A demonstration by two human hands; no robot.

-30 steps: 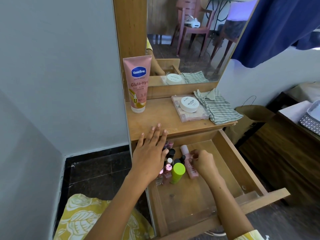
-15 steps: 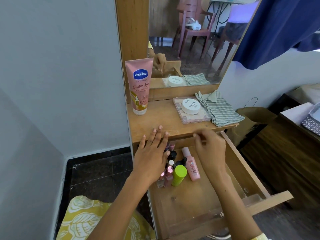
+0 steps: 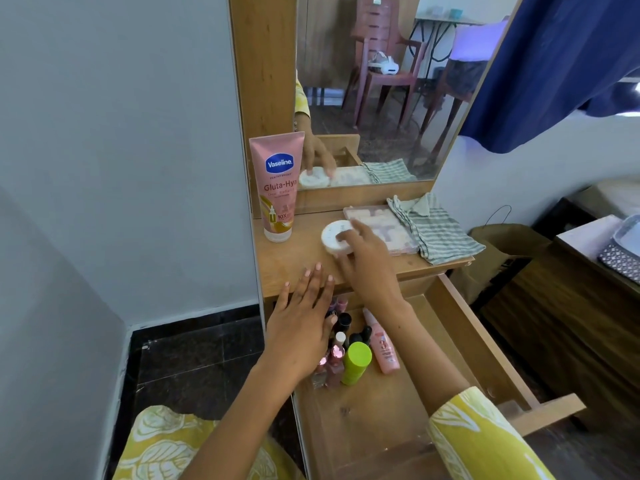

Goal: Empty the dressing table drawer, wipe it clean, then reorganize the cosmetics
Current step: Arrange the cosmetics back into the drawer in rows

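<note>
The wooden drawer [image 3: 460, 320] stands pulled out below the dressing table top [image 3: 294, 258]. At its back left stands a cluster of small cosmetics: a green-capped bottle [image 3: 356, 362], a pink bottle [image 3: 382, 344] lying flat, and several small nail polish bottles [image 3: 334, 358]. My left hand [image 3: 304, 323] rests flat with straight fingers over that cluster, at the drawer's left edge. My right hand [image 3: 367, 261] grips a round white jar [image 3: 334, 237] on the table top, left of a clear pink palette case [image 3: 384, 230]. A tall pink Vaseline tube [image 3: 278, 188] stands at the back left.
A striped grey-green cloth [image 3: 436, 230] lies folded at the table top's right end. A mirror [image 3: 381, 81] rises behind. Right of the drawer sit a brown bag [image 3: 502, 244] and a dark wooden cabinet [image 3: 571, 306]. Dark tiled floor [image 3: 194, 358] lies to the left.
My right hand rose out of the drawer to the table top and took hold of the white jar, shifting it left off the palette case. My left hand stayed in place.
</note>
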